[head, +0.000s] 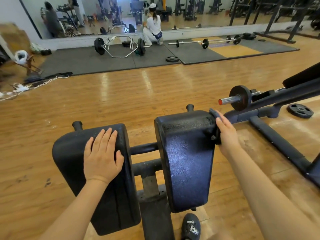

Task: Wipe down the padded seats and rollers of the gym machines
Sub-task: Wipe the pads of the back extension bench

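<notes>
Two black padded pads of a gym machine stand side by side in front of me. My left hand (102, 156) rests flat, fingers straight, on top of the left pad (72, 163). My right hand (225, 134) presses a dark grey cloth (214, 113) against the right side of the right pad (187, 161). Most of the cloth is hidden under the palm; only its top corner and a bit by the thumb show.
The machine's black frame (277, 142) runs off to the right, with a loaded plate on a steel sleeve (239, 97) and a loose plate (300, 110) on the wooden floor. Barbells lie on mats by the wall mirror, where a person crouches (153, 30). My shoe (191, 226) is beside the post.
</notes>
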`<state>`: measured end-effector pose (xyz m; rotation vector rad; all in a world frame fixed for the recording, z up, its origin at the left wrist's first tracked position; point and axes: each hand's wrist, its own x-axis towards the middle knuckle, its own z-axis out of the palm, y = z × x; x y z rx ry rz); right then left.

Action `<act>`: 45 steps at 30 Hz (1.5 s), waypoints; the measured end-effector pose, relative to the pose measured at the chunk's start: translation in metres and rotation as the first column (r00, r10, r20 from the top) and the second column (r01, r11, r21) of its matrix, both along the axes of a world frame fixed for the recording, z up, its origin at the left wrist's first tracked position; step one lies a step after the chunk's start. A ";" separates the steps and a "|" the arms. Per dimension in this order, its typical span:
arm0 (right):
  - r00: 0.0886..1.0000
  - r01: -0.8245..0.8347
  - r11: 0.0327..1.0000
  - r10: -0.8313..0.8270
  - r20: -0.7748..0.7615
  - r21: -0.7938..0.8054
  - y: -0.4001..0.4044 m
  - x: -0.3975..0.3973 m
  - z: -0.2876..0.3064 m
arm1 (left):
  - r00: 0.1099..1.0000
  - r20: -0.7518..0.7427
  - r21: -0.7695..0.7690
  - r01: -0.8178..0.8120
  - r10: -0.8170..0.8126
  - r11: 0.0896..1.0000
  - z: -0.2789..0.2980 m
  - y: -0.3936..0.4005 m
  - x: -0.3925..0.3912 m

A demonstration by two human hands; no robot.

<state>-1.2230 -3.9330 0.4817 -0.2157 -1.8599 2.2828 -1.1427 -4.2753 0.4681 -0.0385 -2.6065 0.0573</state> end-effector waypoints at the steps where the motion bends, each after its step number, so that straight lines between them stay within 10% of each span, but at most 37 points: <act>1: 1.000 0.005 1.000 -0.005 -0.019 -0.018 -0.001 0.003 -0.007 | 1.000 -0.006 -0.003 -0.001 0.001 1.000 0.000 0.000 0.000; 9: 0.999 0.050 0.993 -0.051 0.012 0.112 -0.004 0.081 -0.088 | 1.000 -0.028 -0.001 -0.003 0.003 1.000 -0.001 0.001 0.001; 18: 0.996 0.052 0.935 -0.072 -0.043 -0.350 0.012 0.017 -0.033 | 0.999 -0.030 -0.002 -0.012 0.012 1.000 -0.003 0.001 -0.001; 24: 0.992 0.078 0.996 -0.072 -0.106 0.049 0.001 -0.013 -0.021 | 0.999 -0.049 -0.001 -0.001 0.001 1.000 -0.003 0.000 -0.002; 32: 0.985 0.153 0.969 -0.165 0.048 0.196 -0.013 0.080 -0.101 | 0.999 -0.048 0.002 -0.006 0.006 1.000 -0.002 0.003 0.001; 37: 0.953 0.149 0.987 -0.162 0.257 0.068 -0.005 0.119 -0.137 | 1.000 -0.027 0.007 -0.012 0.013 1.000 -0.001 0.003 0.001; 45: 0.982 0.176 0.947 -0.149 0.120 -0.267 0.023 -0.010 -0.033 | 1.000 -0.016 0.001 -0.026 0.026 1.000 0.000 0.003 0.000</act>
